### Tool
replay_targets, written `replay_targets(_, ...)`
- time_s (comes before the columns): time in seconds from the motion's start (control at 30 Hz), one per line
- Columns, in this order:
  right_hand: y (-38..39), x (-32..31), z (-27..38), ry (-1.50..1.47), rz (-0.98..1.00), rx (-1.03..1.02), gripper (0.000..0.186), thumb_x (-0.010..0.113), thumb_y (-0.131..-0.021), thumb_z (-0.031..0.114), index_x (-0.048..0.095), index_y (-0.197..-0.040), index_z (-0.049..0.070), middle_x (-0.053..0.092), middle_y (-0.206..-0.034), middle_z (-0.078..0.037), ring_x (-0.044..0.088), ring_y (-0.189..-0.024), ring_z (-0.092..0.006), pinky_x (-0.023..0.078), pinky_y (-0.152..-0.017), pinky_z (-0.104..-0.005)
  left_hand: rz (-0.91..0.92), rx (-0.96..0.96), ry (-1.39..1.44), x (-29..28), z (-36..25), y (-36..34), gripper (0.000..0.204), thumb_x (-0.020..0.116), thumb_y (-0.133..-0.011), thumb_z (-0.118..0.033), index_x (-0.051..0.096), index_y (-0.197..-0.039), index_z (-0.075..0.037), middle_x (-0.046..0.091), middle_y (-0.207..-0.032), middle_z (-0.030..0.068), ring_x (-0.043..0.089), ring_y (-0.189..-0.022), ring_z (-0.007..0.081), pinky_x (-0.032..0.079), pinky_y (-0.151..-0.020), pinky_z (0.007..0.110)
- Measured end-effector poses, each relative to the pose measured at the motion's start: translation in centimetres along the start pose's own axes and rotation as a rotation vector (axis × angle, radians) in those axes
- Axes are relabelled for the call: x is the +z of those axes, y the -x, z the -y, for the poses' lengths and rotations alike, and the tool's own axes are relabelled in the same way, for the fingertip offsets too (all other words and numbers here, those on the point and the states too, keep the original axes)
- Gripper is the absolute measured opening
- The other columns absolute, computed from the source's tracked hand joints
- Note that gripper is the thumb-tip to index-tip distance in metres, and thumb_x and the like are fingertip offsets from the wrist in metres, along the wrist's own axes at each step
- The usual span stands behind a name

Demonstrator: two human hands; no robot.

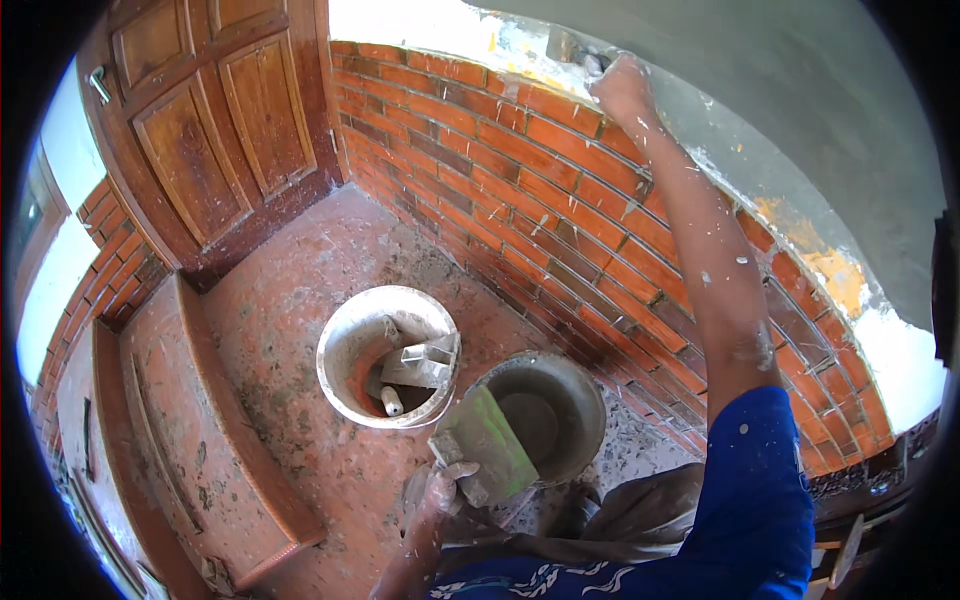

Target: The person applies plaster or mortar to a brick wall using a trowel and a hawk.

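"What's nearest?"
"At six o'clock, one left hand (pixel 447 487), its fingers closed on the edge of one green rectangular board (pixel 498 440) smeared with grey. The board overlaps the rim of one grey round tub (pixel 590 405) at five o'clock."
"And past that?"
"One white round plastic bucket (pixel 333 365) at eight, just beside the tub. In it I count one white rounded handle (pixel 391 401) and one pale boxy piece (pixel 432 360); whether they join, I can't tell. Two reddish steps (pixel 215 440) show farther out at eight."
"The other hand?"
"One right hand (pixel 622 88), reaching out to one o'clock, is at the top of one orange-red brick wall facing (pixel 560 190), below smooth grey plaster (pixel 800 130). Its fingers are drawn in, but how tightly, and on what, I can't tell."
"Farthest?"
"At ten, one brown panelled wooden door (pixel 195 215) with one silver lever handle (pixel 99 85)."
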State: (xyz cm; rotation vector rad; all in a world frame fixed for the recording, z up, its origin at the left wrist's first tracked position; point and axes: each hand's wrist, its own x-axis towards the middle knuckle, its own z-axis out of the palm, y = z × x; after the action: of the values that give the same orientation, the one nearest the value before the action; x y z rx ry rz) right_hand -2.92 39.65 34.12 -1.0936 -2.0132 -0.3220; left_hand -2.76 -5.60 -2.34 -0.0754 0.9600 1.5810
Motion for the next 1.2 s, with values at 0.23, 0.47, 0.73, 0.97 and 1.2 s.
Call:
replay_targets(0.23,2.5,-4.3,-4.5,-0.012,0.05,0.165,0.046,0.076,-0.074,0.033,0.065,-0.099,-0.004,0.066,-0.105,-0.025,0.062,-0.105,-0.0389,0.05,-0.091,-0.0427,-0.064,-0.067,-0.062,1.7,0.0,1.8,0.059,0.068,-0.07,-0.006,0.051,-0.127,0.002,0.059,-0.113,0.0154,0.059,-0.103,0.0315,0.048,-0.093,0.045)
replay_targets(0.47,8.4,-10.3,-9.8,-0.018,-0.106,0.222,0.046,0.069,-0.082,0.042,0.069,-0.097,-0.002,0.069,-0.09,-0.024,0.067,-0.085,-0.0405,0.053,-0.079,-0.0435,0.052,-0.016,-0.002,-1.6,2.4,2.9,0.064,0.066,-0.071,-0.005,0.046,-0.132,0.0,0.057,-0.118,0.0149,0.057,-0.107,0.0328,0.047,-0.095,0.047)
replay_targets(0.73,22.4,-14.1,-12.1,-0.44,0.196,0.058,0.036,0.066,-0.086,0.037,0.07,-0.095,0.002,0.069,-0.091,-0.021,0.068,-0.081,-0.0299,0.052,-0.077,-0.0383,0.058,-0.088,0.172,-4.0,1.1,3.7,0.065,0.066,-0.077,-0.006,0.04,-0.136,-0.003,0.055,-0.125,0.0177,0.055,-0.114,0.0375,0.047,-0.097,0.055)
replay_targets(0.97,40.6,2.7,-9.1,-0.168,1.114,-0.27,0.026,0.064,-0.084,0.024,0.067,-0.101,0.005,0.068,-0.09,-0.017,0.068,-0.086,-0.0322,0.053,-0.077,-0.0445,0.006,0.019,0.041,-5.7,2.6,0.8,0.066,0.062,-0.072,-0.009,0.042,-0.134,-0.001,0.055,-0.124,0.0162,0.054,-0.115,0.0334,0.044,-0.101,0.046)
replay_targets(1.2,53.6,10.8,-6.8,0.083,1.096,-0.312,0.021,0.056,-0.085,0.014,0.061,-0.103,0.003,0.067,-0.099,-0.018,0.066,-0.093,-0.0369,0.054,-0.081,-0.0473,-0.028,0.039,0.007,-7.5,4.5,0.6,0.063,0.062,-0.073,-0.008,0.043,-0.133,0.0,0.056,-0.12,0.016,0.056,-0.112,0.0338,0.045,-0.099,0.046)
